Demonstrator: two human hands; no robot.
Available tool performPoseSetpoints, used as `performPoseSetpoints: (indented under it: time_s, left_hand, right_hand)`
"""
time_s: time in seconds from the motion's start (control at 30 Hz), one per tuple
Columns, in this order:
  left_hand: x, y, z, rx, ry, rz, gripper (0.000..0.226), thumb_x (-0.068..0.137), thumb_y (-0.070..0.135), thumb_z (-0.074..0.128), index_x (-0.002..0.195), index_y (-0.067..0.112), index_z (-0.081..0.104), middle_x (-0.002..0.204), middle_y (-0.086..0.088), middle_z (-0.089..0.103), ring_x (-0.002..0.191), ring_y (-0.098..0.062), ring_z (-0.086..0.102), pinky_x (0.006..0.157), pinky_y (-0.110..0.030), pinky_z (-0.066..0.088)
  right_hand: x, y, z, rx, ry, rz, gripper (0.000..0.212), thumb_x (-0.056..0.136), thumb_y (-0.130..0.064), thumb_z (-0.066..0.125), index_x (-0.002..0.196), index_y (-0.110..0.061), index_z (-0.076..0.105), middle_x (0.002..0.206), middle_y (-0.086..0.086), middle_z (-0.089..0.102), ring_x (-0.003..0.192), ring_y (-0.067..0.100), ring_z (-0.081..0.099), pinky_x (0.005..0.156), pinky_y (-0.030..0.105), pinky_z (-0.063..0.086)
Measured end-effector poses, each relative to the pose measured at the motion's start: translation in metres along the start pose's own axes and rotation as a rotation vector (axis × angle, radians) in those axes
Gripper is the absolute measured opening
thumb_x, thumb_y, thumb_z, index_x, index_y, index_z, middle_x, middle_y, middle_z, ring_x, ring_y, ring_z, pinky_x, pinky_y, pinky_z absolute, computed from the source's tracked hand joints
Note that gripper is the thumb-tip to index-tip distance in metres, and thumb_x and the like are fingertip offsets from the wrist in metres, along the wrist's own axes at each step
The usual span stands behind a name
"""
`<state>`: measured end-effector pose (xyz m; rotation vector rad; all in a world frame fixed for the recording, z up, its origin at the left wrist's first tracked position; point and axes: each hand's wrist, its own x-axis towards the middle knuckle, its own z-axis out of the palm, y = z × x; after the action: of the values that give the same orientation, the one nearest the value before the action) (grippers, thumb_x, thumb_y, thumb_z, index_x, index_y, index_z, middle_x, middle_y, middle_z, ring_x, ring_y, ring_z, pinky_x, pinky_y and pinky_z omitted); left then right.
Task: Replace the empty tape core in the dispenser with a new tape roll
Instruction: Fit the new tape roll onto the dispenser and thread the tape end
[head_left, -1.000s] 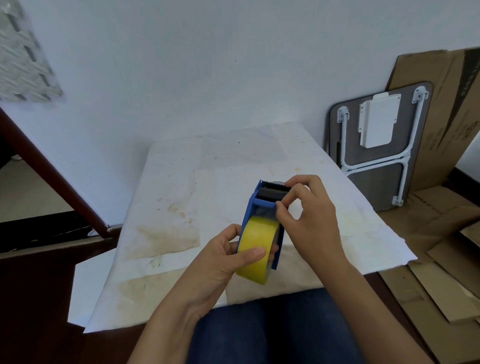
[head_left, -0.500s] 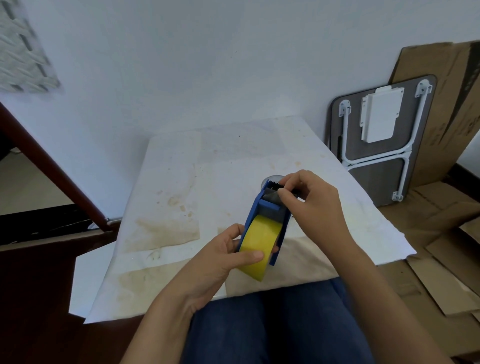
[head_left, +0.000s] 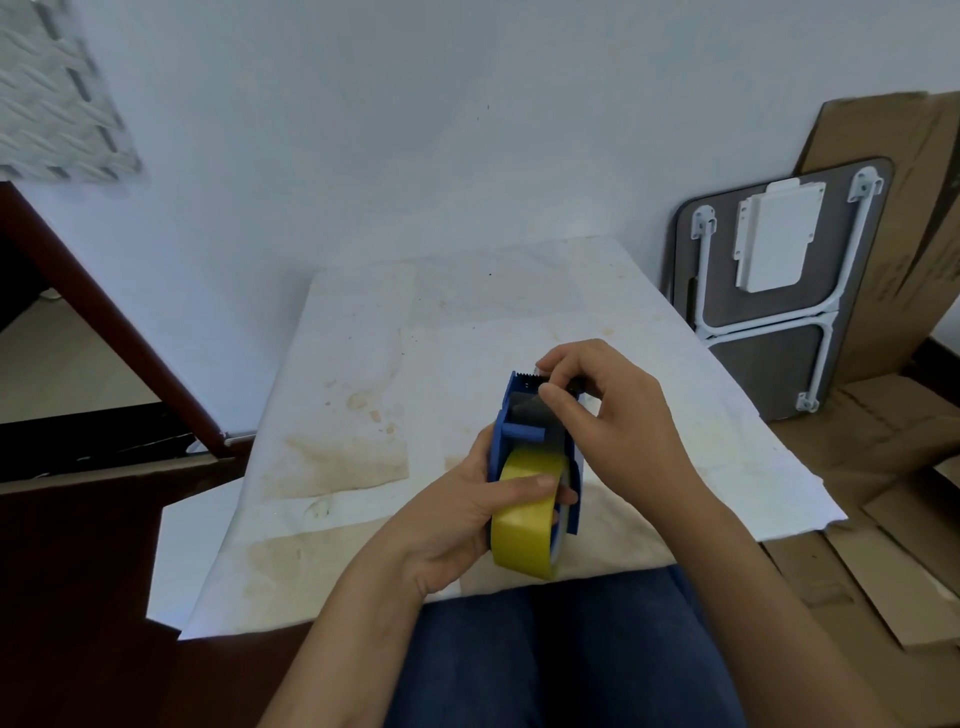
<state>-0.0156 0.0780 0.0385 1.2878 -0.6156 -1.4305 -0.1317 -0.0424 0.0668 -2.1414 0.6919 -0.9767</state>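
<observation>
Blue dispenser (head_left: 524, 434) with yellow tape roll (head_left: 527, 525) gripped by left hand (head_left: 457, 519), thumb across the roll; right hand (head_left: 613, 415) fingers pinched at its toothed end.

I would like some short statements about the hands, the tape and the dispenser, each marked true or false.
1. The yellow tape roll sits in the blue dispenser. True.
2. The left hand holds the dispenser. True.
3. The right hand lies flat on the table. False: its fingertips work at the dispenser's front end, near the black roller.
4. The dispenser stands alone on the white cover. False: both hands hold it above the cover.
</observation>
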Motion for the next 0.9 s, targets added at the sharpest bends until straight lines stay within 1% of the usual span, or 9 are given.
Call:
performPoseSetpoints:
  time_s: [0.1,0.2,0.27,0.33,0.4,0.5,0.7,0.83,0.9]
  left_hand:
    - [0.000,-0.001,-0.003,0.018,0.007,-0.017,0.077,0.080,0.002,0.075,0.141,0.035,0.042,0.110,-0.012,0.075,0.096,-0.027,0.075,0.090,-0.045,0.059]
    - [0.000,-0.001,-0.004,0.030,0.062,-0.044,0.078,0.077,0.008,0.079,0.135,0.043,0.041,0.116,-0.020,0.074,0.108,-0.040,0.071,0.098,-0.055,0.054]
    - [0.000,-0.003,-0.005,0.026,0.084,-0.056,0.074,0.079,0.010,0.080,0.132,0.044,0.042,0.124,-0.027,0.068,0.115,-0.047,0.065,0.100,-0.061,0.049]
    - [0.000,-0.005,-0.007,0.012,0.089,-0.069,0.074,0.080,0.008,0.080,0.135,0.042,0.042,0.125,-0.029,0.066,0.115,-0.048,0.064,0.100,-0.063,0.049]
    - [0.000,-0.005,-0.008,-0.007,0.100,-0.073,0.076,0.081,0.005,0.078,0.138,0.039,0.040,0.119,-0.024,0.071,0.110,-0.043,0.068,0.099,-0.060,0.051]
    - [0.001,-0.003,-0.010,-0.025,0.114,-0.069,0.077,0.082,0.002,0.075,0.141,0.036,0.039,0.120,-0.019,0.071,0.108,-0.038,0.071,0.095,-0.057,0.054]
    - [0.002,-0.001,-0.010,-0.048,0.147,-0.060,0.073,0.083,0.003,0.075,0.139,0.035,0.042,0.125,-0.021,0.067,0.111,-0.041,0.069,0.095,-0.059,0.054]
    - [0.001,0.001,-0.010,0.016,0.121,-0.027,0.071,0.086,0.005,0.072,0.141,0.034,0.039,0.103,-0.011,0.079,0.096,-0.033,0.076,0.087,-0.052,0.060]
    - [0.000,0.003,-0.008,0.047,0.097,-0.023,0.068,0.089,0.006,0.069,0.142,0.034,0.036,0.103,-0.013,0.079,0.095,-0.032,0.076,0.087,-0.050,0.060]
  right_hand:
    - [-0.001,0.004,-0.001,0.080,0.093,0.109,0.006,0.093,-0.015,0.061,0.086,-0.016,0.060,0.100,-0.009,0.067,0.085,0.010,0.067,0.074,0.025,0.057]
    - [0.002,0.005,-0.003,0.146,0.132,0.246,0.008,0.095,-0.020,0.058,0.087,-0.017,0.060,0.095,-0.019,0.066,0.078,0.007,0.066,0.067,0.018,0.053]
    - [0.005,0.007,-0.003,0.214,0.118,0.356,0.010,0.093,-0.022,0.059,0.085,-0.017,0.062,0.090,-0.016,0.066,0.083,0.007,0.064,0.072,0.022,0.053]
    - [0.006,0.011,-0.004,0.316,0.069,0.453,0.012,0.092,-0.022,0.060,0.085,-0.014,0.064,0.088,-0.005,0.069,0.088,0.013,0.065,0.079,0.032,0.056]
    - [0.007,0.012,-0.008,0.432,-0.008,0.506,0.016,0.095,-0.020,0.057,0.086,-0.010,0.065,0.090,0.006,0.070,0.090,0.018,0.066,0.080,0.032,0.057]
    - [0.007,0.006,-0.014,0.563,-0.085,0.531,0.027,0.100,-0.025,0.050,0.082,-0.016,0.068,0.093,0.007,0.073,0.094,0.020,0.070,0.085,0.032,0.057]
    - [0.011,0.001,-0.019,0.386,-0.134,0.488,0.040,0.085,-0.053,0.059,0.090,-0.016,0.074,0.093,0.000,0.077,0.094,0.013,0.072,0.089,0.032,0.056]
    - [0.014,-0.004,-0.021,0.156,-0.167,0.387,0.020,0.084,-0.038,0.070,0.083,-0.018,0.071,0.078,-0.007,0.070,0.075,0.005,0.063,0.070,0.021,0.050]
    - [0.016,-0.004,-0.019,0.117,-0.136,0.349,0.017,0.086,-0.031,0.070,0.080,-0.015,0.069,0.073,-0.008,0.067,0.063,-0.002,0.058,0.059,0.013,0.044]
